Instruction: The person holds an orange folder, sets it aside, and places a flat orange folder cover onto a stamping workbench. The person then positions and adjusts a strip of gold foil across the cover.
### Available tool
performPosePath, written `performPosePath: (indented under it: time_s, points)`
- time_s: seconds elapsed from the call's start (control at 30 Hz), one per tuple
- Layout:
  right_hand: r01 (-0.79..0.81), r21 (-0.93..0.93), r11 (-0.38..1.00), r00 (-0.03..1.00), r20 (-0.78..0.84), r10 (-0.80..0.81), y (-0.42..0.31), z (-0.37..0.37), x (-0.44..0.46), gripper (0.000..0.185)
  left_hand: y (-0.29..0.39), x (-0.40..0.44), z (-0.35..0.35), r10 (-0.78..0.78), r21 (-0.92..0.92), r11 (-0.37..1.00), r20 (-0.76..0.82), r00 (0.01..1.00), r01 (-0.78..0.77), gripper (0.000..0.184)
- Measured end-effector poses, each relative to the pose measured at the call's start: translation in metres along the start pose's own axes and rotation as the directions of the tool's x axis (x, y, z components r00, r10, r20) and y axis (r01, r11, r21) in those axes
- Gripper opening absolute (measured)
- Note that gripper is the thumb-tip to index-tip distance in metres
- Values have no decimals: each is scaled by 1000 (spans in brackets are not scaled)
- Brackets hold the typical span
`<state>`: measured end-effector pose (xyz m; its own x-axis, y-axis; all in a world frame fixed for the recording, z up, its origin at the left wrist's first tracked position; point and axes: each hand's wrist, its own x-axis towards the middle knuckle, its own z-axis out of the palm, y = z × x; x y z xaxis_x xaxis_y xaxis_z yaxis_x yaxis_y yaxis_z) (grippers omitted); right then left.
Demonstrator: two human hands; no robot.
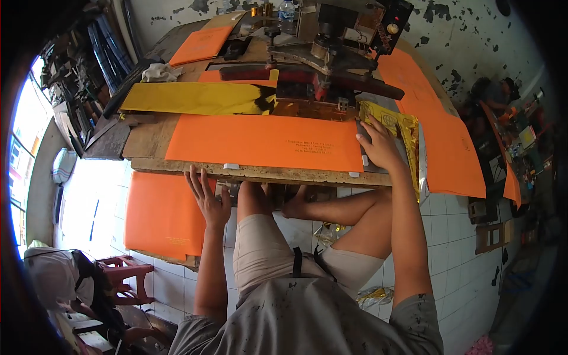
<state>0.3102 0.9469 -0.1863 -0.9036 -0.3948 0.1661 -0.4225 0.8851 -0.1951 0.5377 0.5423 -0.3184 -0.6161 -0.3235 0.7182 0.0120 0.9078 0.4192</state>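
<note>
An orange sheet (236,139) with small dark printed lines lies on a worn wooden board (266,175), between small white tabs at its near edge. My left hand (208,201) is open at the board's front edge, fingers stretched toward the sheet's lower left. At the sheet's right end is my right hand (381,145), fingers apart, with the fingertips at the sheet's edge; their exact contact is unclear. Just behind the sheet stands a press (319,65) with a dark red bar. A gold foil strip (189,97) with a dark used patch runs out from under it.
Orange sheets lie at the right (452,151), and a stack (163,210) sits low at the left. A crumpled gold foil (408,127) hangs beside my right hand. A control box (391,26) stands behind. Another person (65,278) is at the lower left, near a red stool (127,278).
</note>
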Motion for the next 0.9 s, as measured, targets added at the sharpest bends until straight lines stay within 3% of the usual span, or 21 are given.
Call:
performPosePath:
  time_s: [0.37, 0.47, 0.57, 0.7, 0.8, 0.9]
  points:
    - [119, -80, 990, 978, -161, -131, -8, -3, -15, 53, 10, 3, -15, 14, -9, 1000, 26, 1000, -14, 70]
    - [134, -128, 983, 980, -130, -150, -20, -13, -30, 51, 17, 4, -20, -10, -100, 995, -4, 1000, 9, 70]
    - [173, -141, 975, 973, -128, -191, -31, -18, -44, 49, 44, 3, -26, -136, -317, 942, -67, 988, 108, 70]
    - [216, -132, 968, 969, -97, -229, -48, -27, -61, 48, 93, -7, -32, -172, -499, 857, -46, 984, 127, 68]
    - [252, -134, 958, 953, -135, -270, -56, -30, -74, 47, 133, -12, -29, -31, -664, 745, 63, 998, 65, 61]
    - [283, -130, 950, 937, -175, -302, -66, -33, -88, 46, 170, -5, -28, 147, -789, 582, 339, 929, 196, 58]
